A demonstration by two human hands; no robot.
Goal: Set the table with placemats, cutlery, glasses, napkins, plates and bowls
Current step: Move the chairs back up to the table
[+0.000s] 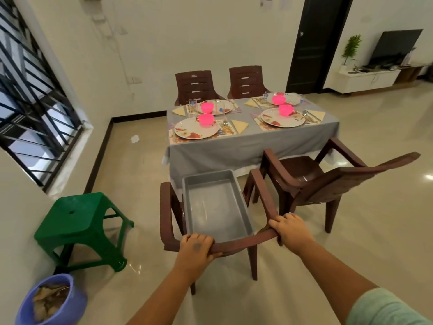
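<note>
Both hands are gripping the top rail of the brown chair [225, 245], left hand [195, 248] and right hand [291, 231] with fingers curled over it, probably to steer it, since the empty grey tray [216, 207] is riding on its seat. The table [246, 146] ahead is carrying four placemats, plates [198, 132], pink bowls, napkins and glasses. The cutlery is showing only as small glints, too small to sort.
</note>
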